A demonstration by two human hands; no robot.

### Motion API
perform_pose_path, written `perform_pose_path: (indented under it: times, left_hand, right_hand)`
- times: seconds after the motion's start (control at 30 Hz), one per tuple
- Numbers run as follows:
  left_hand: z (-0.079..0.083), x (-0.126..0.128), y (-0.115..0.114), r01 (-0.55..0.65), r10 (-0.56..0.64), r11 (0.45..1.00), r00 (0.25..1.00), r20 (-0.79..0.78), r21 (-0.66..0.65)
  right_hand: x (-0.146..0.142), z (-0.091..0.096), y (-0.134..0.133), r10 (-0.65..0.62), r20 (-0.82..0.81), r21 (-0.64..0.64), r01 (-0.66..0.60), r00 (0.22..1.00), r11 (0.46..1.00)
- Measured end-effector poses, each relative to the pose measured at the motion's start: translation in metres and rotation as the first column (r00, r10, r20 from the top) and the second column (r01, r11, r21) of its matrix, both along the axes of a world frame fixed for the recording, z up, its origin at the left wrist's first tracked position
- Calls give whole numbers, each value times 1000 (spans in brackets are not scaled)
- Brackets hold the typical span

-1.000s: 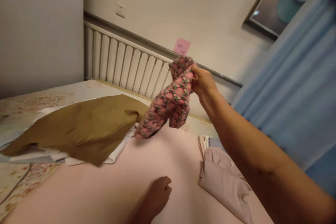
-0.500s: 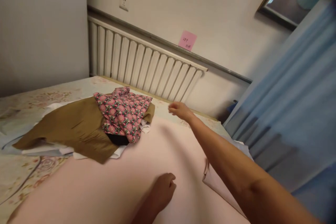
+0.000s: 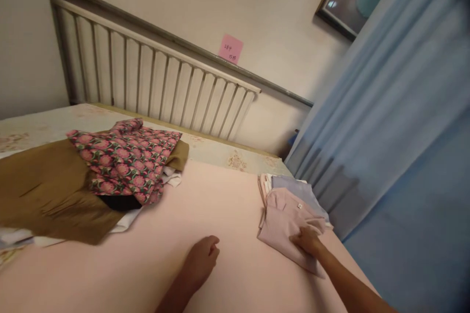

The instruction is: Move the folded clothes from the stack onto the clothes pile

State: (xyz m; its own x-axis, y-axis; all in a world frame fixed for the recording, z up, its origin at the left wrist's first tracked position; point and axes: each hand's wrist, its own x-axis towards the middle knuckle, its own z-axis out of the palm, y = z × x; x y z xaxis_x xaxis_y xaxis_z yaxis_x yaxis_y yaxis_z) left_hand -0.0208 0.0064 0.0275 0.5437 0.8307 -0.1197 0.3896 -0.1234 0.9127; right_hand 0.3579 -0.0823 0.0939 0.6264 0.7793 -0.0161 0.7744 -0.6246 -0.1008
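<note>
My right hand [image 3: 307,240] rests on the near edge of a folded pale pink garment [image 3: 284,217], fingers curled against the cloth. That garment tops a small stack of folded clothes [image 3: 293,190] at the bed's right side. My left hand [image 3: 201,260] lies on the pink sheet [image 3: 220,205] with its fingers loosely curled, holding nothing. A pink floral garment [image 3: 127,159] lies crumpled on an olive-brown cloth [image 3: 47,190] at the left.
White and dark clothes poke out under the olive-brown cloth. A white slatted headboard [image 3: 154,88] stands behind the bed. A pink sticky note [image 3: 230,49] hangs on the wall. Blue curtain [image 3: 385,122] fills the right side.
My right hand held the floral garment up, dropped it on the olive-brown cloth, then swung back right and down onto the folded pale pink garment. The left hand stayed put.
</note>
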Motion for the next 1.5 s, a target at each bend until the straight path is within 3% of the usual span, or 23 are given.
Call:
perform_pose_path:
  times: [0.13, 0.2, 0.27, 0.33, 0.4, 0.5, 0.53, 0.57, 0.7, 0.8, 0.9, 1.0, 1.07, 1.1, 1.17, 1.23, 1.27, 1.4, 1.5]
  left_hand:
    - [-4, 1, 1, -4, 4, 1000, 1000, 7, -15]
    - [-6, 1, 2, -8, 8, 1000, 1000, 8, -16]
    - [-6, 1, 2, -5, 5, 1000, 1000, 6, -7]
    - [-5, 1, 2, 0, 0, 1000, 1000, 2, 1]
    - [-2, 0, 0, 4, -4, 1000, 1000, -9, 6]
    - [3, -3, -3, -11, 11, 1000, 1000, -26, 15]
    - [5, -4, -4, -14, 15, 1000, 1000, -22, 23]
    - [7, -5, -6, -13, 14, 999, 1000, -16, 35]
    - [12, -10, -9, -2, 3, 998, 1000, -19, 57]
    - [14, -13, -11, -13, 15, 998, 1000, -23, 63]
    - [13, -15, -12, -19, 20, 997, 1000, -14, 75]
    - [12, -17, -13, -29, 29, 996, 1000, -1, 90]
    - [13, -19, -13, -27, 27, 995, 1000, 0, 93]
    - [15, -19, -13, -22, 22, 995, 1000, -1, 92]
    - [17, -20, -12, -12, 12, 996, 1000, -8, 93]
    - [18, -20, -11, -8, 11, 994, 1000, -28, 105]
    - [18, -19, -11, -9, 14, 994, 999, -40, 110]
    - [11, -13, -7, -9, 12, 996, 999, -33, 94]
    - [3, -8, -3, -3, 3, 999, 1000, -2, 38]
  right_hand:
    - [-3, -28, -9, 21, -121, 80, -11, 992, 997]
    - [-8, -28, -8, 34, -185, 109, -14, 982, 994]
    - [-18, -16, -3, 76, -300, 191, -19, 951, 981]
    - [-37, 8, 9, 176, -502, 372, 27, 847, 928]
    - [-61, 42, 30, 344, -675, 554, 140, 653, 821]
    - [-102, 103, 78, 539, -685, 688, 193, 490, 699]
    - [-116, 123, 97, 576, -669, 713, 185, 470, 676]
    - [-131, 144, 117, 613, -652, 734, 170, 447, 657]
    - [-213, 215, 196, 829, -503, 863, 89, 244, 497]
    - [-302, 246, 247, 901, -422, 906, 76, 99, 416]
    - [-392, 249, 280, 921, -388, 921, 24, -29, 389]
    - [-446, 224, 293, 855, -503, 857, -202, -128, 474]
    - [-451, 199, 294, 802, -590, 780, -326, -95, 535]
    - [-442, 186, 292, 792, -609, 745, -368, -36, 556]
    - [-408, 161, 287, 796, -579, 686, -423, 173, 591]
    - [-355, 140, 279, 744, -492, 592, -453, 452, 667]
    - [-324, 130, 272, 701, -476, 560, -431, 531, 707]
    - [-187, 99, 229, 474, -371, 444, -295, 799, 846]
    - [-89, 83, 183, 245, -181, 324, -177, 953, 929]
